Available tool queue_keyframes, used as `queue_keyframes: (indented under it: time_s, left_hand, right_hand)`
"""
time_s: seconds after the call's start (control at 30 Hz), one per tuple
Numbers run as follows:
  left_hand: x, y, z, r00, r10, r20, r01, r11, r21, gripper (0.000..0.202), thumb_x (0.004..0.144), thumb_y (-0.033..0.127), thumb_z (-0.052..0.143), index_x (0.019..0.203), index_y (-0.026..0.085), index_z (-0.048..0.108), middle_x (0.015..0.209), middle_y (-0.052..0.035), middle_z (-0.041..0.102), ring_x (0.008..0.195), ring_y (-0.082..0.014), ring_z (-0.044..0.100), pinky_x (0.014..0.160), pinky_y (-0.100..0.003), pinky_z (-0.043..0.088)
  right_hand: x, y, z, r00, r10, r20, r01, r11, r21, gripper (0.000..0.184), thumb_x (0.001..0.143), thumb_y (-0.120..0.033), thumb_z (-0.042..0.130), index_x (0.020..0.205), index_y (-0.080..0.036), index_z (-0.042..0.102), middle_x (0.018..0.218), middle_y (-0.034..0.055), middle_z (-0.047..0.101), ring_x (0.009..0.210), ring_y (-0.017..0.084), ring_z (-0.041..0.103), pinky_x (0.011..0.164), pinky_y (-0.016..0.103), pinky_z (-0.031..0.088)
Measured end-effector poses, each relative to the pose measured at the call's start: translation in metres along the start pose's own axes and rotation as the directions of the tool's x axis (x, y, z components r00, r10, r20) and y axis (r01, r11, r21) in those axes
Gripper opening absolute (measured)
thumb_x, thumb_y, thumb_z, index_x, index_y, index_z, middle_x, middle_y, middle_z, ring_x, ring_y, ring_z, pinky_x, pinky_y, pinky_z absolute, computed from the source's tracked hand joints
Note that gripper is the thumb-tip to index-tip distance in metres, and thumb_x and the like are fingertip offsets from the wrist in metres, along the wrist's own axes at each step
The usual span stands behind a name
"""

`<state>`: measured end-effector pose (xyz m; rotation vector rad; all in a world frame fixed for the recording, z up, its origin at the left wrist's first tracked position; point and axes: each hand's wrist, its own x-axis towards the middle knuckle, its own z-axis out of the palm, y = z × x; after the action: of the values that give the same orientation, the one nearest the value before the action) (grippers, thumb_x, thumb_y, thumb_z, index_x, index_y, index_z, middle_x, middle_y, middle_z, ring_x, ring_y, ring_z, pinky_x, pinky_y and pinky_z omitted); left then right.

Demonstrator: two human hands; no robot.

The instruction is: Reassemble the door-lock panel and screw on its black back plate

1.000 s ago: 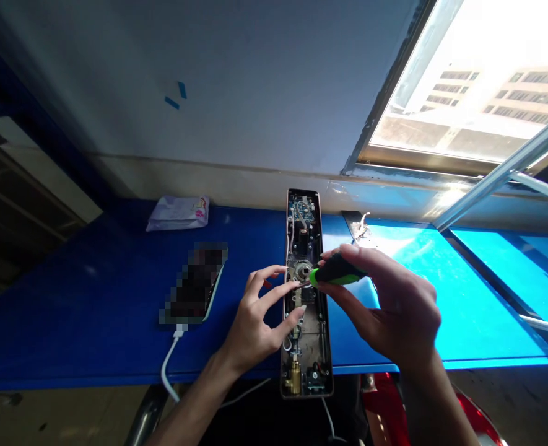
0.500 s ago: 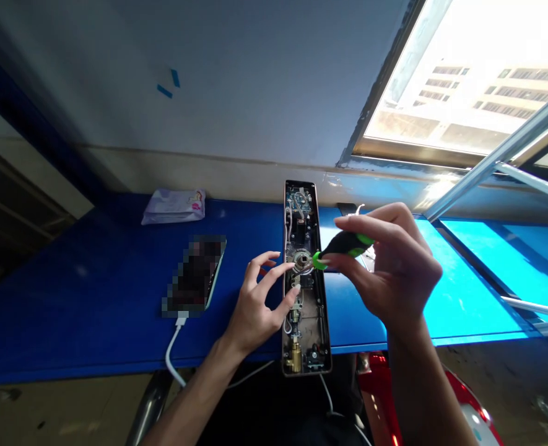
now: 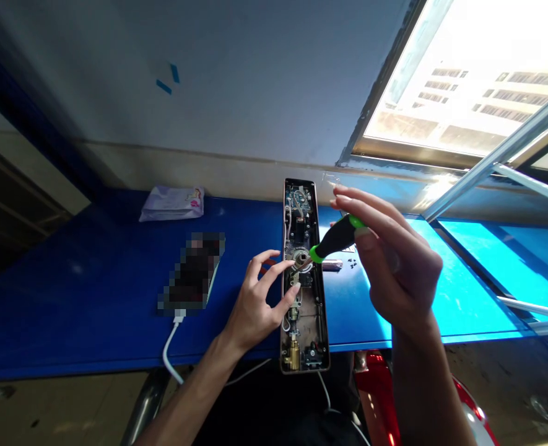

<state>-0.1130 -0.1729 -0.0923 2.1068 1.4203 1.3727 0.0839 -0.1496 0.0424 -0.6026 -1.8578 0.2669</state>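
A long, narrow door lock housing [image 3: 308, 310] lies with its inside facing up, its lower end past the front edge of the blue table. Wires, a circuit board [image 3: 296, 197] and a brass cylinder [image 3: 294, 356] show within. My left hand [image 3: 257, 310] reaches over its left side, index finger and thumb apart near the round central part [image 3: 301, 260]. In my right hand [image 3: 401, 266] is a screwdriver [image 3: 336, 238] with a black and green handle, held near its rear end with the fingers stretched. Its shaft slants down-left to the central part; the exact tip contact is unclear.
Left on the blue table [image 3: 92, 297] are a phone [image 3: 194, 272] with a white cable [image 3: 166, 353] and a purple packet [image 3: 174, 203]. Small dark screws [image 3: 352, 264] lie right of the housing, partly beside my right hand. A metal frame [image 3: 469, 179] stands far right.
My right hand's fingers have loosened and straightened, shifting back along the screwdriver handle, whose rear end now tilts higher. Screws beside the housing have come into view. My left hand has barely moved.
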Motion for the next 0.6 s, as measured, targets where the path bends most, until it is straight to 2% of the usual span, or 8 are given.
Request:
queue_keyframes:
  time_s: [0.07,0.13,0.2,0.27,0.33,0.4,0.47,0.6]
  left_hand:
    - [-0.0003,-0.0003,0.0003,1.000,0.002,0.002,-0.002,1.000,-0.006,0.035,0.098,0.030,0.069,0.132,0.027,0.066,0.142,-0.0101,0.054,0.126,-0.0268,0.062,0.112,-0.047,0.056]
    - [-0.0006,-0.0008,0.0005,1.000,0.001,0.006,-0.001,1.000,-0.010,0.035,0.098,0.030,0.069,0.133,0.027,0.066,0.142,-0.0100,0.054,0.126,-0.0266,0.062,0.112,-0.047,0.056]
    - [-0.0008,-0.0013,0.0006,1.000,-0.005,0.011,0.005,1.000,-0.009,0.036,0.098,0.030,0.069,0.134,0.027,0.065,0.143,-0.0098,0.053,0.128,-0.0269,0.061,0.113,-0.048,0.055]
    - [-0.0008,-0.0013,0.0003,1.000,-0.013,0.016,0.014,1.000,-0.009,0.036,0.098,0.031,0.069,0.134,0.028,0.065,0.144,-0.0097,0.052,0.128,-0.0271,0.061,0.113,-0.048,0.055]
    - [-0.0004,-0.0008,-0.0003,1.000,-0.019,0.018,0.019,1.000,-0.010,0.037,0.098,0.031,0.069,0.135,0.028,0.065,0.144,-0.0098,0.053,0.128,-0.0272,0.061,0.113,-0.048,0.055]
    - [0.0002,-0.0001,-0.0008,1.000,-0.018,0.018,0.018,1.000,-0.011,0.038,0.098,0.031,0.069,0.135,0.028,0.064,0.143,-0.0100,0.053,0.128,-0.0273,0.061,0.112,-0.048,0.056]
    - [0.0006,0.0003,-0.0007,1.000,-0.013,0.014,0.014,1.000,-0.007,0.040,0.098,0.031,0.069,0.137,0.027,0.062,0.143,-0.0101,0.053,0.130,-0.0273,0.061,0.113,-0.047,0.055]
    - [0.0001,-0.0003,0.0003,1.000,-0.011,0.009,0.011,1.000,0.002,0.041,0.098,0.030,0.069,0.139,0.028,0.061,0.144,-0.0095,0.053,0.132,-0.0272,0.060,0.115,-0.046,0.054]
  right_hand:
    - [0.0002,-0.0020,0.0003,0.999,0.024,0.041,-0.027,0.996,0.090,0.048,0.101,-0.009,0.059,0.141,-0.034,0.069,0.134,0.0051,0.075,0.119,0.025,0.073,0.099,0.049,0.060]
    - [0.0009,-0.0014,0.0010,1.000,0.009,-0.004,-0.009,0.996,0.088,0.048,0.094,-0.010,0.072,0.134,-0.036,0.073,0.118,0.0023,0.080,0.102,0.023,0.077,0.086,0.043,0.063]
    - [0.0024,0.0012,0.0016,0.996,-0.031,-0.085,0.029,0.999,-0.021,0.047,0.083,-0.012,0.085,0.123,-0.036,0.079,0.098,-0.0003,0.078,0.082,0.018,0.073,0.069,0.037,0.060]
    - [0.0039,0.0037,0.0020,0.990,-0.072,-0.124,0.056,0.990,-0.129,0.043,0.082,-0.016,0.088,0.120,-0.035,0.080,0.090,-0.0008,0.074,0.076,0.017,0.069,0.063,0.034,0.057]
    - [0.0041,0.0045,0.0021,0.992,-0.067,-0.104,0.051,0.987,-0.150,0.038,0.092,-0.018,0.076,0.127,-0.034,0.077,0.106,0.0030,0.078,0.091,0.020,0.074,0.076,0.040,0.063]
    - [0.0025,0.0035,0.0023,0.999,-0.020,-0.033,0.018,0.998,-0.057,0.042,0.102,-0.015,0.060,0.138,-0.032,0.071,0.131,0.0053,0.077,0.113,0.025,0.075,0.095,0.049,0.063]
    - [-0.0003,0.0023,0.0027,1.000,0.021,-0.013,-0.021,0.999,0.034,0.046,0.103,-0.012,0.056,0.140,-0.033,0.069,0.135,0.0039,0.076,0.117,0.027,0.076,0.098,0.052,0.064]
    - [-0.0042,0.0031,0.0025,0.988,-0.036,-0.149,0.026,0.997,-0.072,0.046,0.086,-0.013,0.082,0.125,-0.038,0.078,0.099,-0.0004,0.080,0.084,0.019,0.075,0.069,0.037,0.063]
